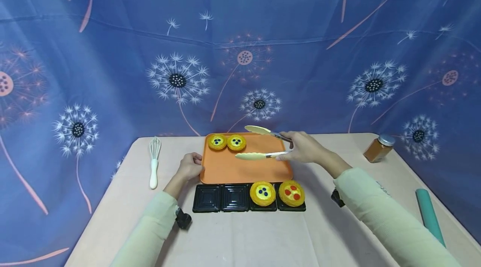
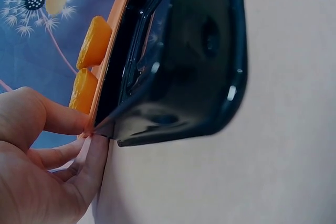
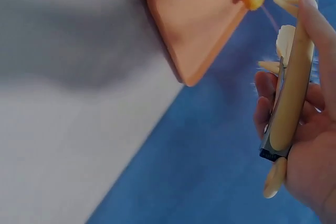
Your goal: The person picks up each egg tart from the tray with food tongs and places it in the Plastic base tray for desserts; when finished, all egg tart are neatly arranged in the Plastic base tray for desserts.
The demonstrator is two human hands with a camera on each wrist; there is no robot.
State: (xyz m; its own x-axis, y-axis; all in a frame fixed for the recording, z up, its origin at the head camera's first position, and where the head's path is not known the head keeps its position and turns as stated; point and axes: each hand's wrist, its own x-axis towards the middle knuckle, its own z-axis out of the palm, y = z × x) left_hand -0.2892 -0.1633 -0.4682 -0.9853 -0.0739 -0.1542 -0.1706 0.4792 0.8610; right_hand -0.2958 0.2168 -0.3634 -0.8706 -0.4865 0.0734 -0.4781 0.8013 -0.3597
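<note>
My left hand (image 1: 189, 167) pinches the left rim of an orange tray (image 1: 240, 172) between thumb and fingers, as the left wrist view shows close up. In my right hand (image 1: 303, 147) is a pair of kitchen tongs (image 3: 292, 98) with cream scalloped tips, held with its arms spread over the tray. Nothing is between the tips. Two egg tarts with dark blue berries, a left one (image 1: 217, 142) and a right one (image 1: 236, 142), sit at the tray's back left. In front lies a black four-part plastic tray (image 1: 207, 198); its right sections hold a blue-berry tart (image 1: 262, 194) and a red-topped tart (image 1: 292, 193).
A white-handled whisk (image 1: 154, 167) lies at the left. Back right, a brown jar with a grey lid (image 1: 378, 148) stands near the table edge, and a green roll (image 1: 430, 217) lies at the right. A blue dandelion-print cloth (image 1: 300, 71) hangs around the table.
</note>
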